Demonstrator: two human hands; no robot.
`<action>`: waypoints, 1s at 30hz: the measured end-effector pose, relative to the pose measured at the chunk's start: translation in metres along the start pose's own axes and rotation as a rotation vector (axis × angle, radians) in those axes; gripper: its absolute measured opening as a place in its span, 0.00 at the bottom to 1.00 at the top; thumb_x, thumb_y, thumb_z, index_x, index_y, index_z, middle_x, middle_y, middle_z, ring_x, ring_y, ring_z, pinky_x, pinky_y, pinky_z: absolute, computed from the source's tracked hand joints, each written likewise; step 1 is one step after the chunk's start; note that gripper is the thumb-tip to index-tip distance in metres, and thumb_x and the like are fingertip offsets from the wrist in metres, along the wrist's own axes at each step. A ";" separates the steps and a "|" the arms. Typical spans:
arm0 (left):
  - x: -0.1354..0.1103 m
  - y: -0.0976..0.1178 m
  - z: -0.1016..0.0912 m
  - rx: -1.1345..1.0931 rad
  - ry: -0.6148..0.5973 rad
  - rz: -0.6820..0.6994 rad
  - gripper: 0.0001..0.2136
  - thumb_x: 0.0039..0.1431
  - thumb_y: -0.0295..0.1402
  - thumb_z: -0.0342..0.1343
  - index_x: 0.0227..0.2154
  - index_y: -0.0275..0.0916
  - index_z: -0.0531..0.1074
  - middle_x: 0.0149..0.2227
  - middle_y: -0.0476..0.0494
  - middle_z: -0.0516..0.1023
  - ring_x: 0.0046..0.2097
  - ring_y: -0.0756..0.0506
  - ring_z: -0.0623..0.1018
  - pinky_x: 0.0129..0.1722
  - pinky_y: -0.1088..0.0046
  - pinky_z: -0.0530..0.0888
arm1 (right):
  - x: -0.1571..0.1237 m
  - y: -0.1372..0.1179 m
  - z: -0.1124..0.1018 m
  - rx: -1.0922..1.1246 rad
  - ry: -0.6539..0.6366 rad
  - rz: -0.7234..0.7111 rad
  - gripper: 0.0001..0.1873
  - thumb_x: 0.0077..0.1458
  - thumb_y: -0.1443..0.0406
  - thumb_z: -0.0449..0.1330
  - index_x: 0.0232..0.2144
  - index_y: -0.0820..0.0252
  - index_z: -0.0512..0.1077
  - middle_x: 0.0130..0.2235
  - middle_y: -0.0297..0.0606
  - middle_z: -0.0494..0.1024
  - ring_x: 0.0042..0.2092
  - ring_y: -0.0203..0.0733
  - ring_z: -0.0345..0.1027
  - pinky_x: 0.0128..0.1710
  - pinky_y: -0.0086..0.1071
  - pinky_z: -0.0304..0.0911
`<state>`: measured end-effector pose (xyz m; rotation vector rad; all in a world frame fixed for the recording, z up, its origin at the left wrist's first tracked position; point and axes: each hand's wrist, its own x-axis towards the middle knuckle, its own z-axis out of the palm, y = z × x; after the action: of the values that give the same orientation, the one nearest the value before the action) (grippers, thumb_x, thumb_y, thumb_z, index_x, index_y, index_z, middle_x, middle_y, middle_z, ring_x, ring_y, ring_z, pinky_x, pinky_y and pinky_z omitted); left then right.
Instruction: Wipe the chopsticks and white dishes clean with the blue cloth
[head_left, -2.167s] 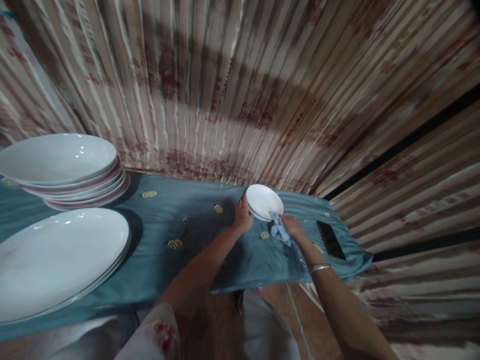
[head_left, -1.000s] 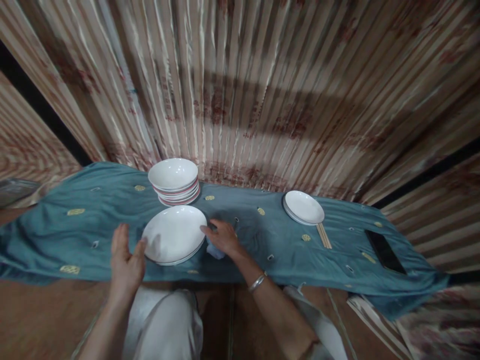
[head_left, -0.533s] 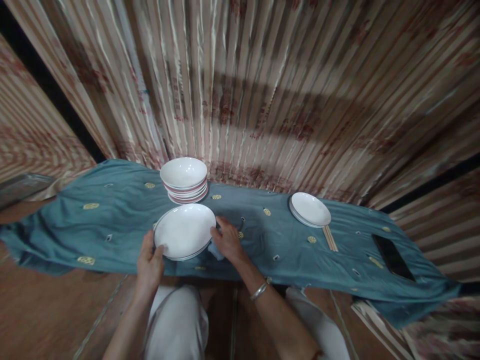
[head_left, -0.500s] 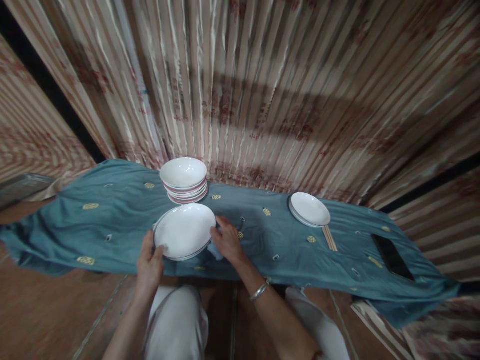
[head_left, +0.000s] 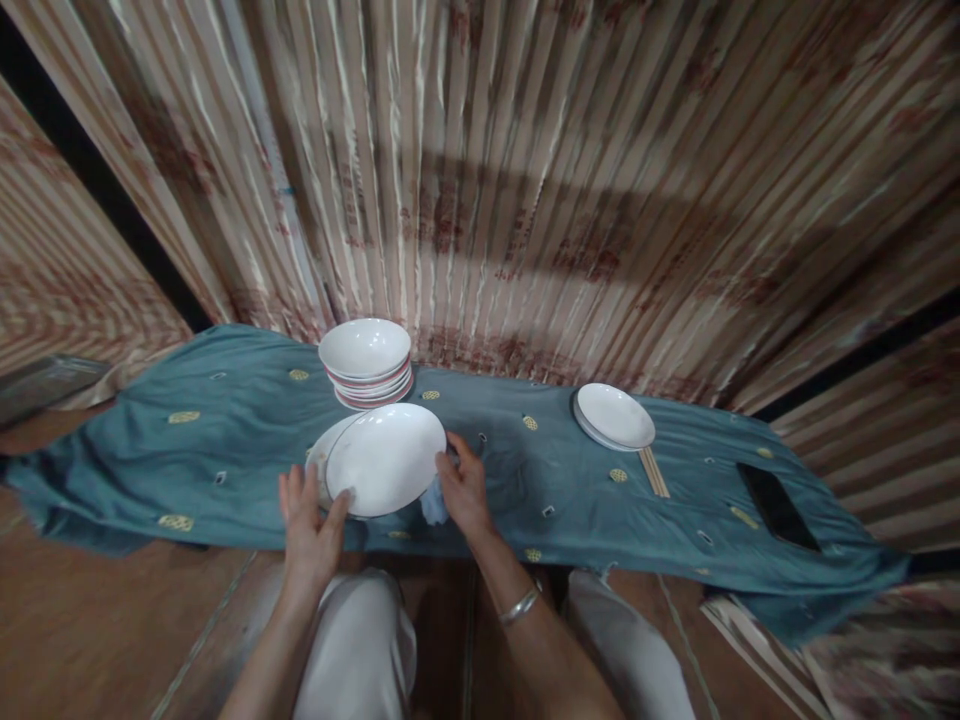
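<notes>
A white plate [head_left: 387,460] is tilted above another white plate [head_left: 319,452], whose left rim shows beneath it. My right hand [head_left: 463,485] grips the upper plate by its right rim. Under that hand hangs a light blue cloth [head_left: 433,502]; whether the fingers hold it too I cannot tell. At the left side, my left hand [head_left: 311,520] has its fingers spread, with the thumb against the upper plate's lower left rim. Just behind the plates stands a stack of white bowls [head_left: 365,350] with red bands.
Two stacked white dishes [head_left: 616,415] sit to the right, with wooden chopsticks [head_left: 654,473] beside them. A black phone [head_left: 776,505] lies farther right. All rest on a teal cloth-covered table [head_left: 540,520]. A striped curtain [head_left: 487,200] hangs close behind.
The upper plate has shifted right and separated from the plate below, moving with my right hand. My left hand's fingers have spread and come off the lower plate's edge.
</notes>
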<state>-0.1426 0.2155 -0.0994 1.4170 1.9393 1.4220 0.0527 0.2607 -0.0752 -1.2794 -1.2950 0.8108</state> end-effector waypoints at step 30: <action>-0.069 0.125 0.151 -1.027 -0.752 -0.737 0.21 0.35 0.30 0.64 0.38 0.36 0.76 0.46 0.37 0.79 0.51 0.36 0.75 0.52 0.55 0.71 | -0.030 0.085 -0.181 0.134 0.426 0.229 0.26 0.45 0.54 0.60 0.44 0.65 0.76 0.42 0.46 0.81 0.42 0.47 0.73 0.44 0.38 0.67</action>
<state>0.0634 0.2337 -0.0759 0.5020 0.8264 1.0038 0.2400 0.2091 -0.1319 -1.4145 -0.7537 0.7190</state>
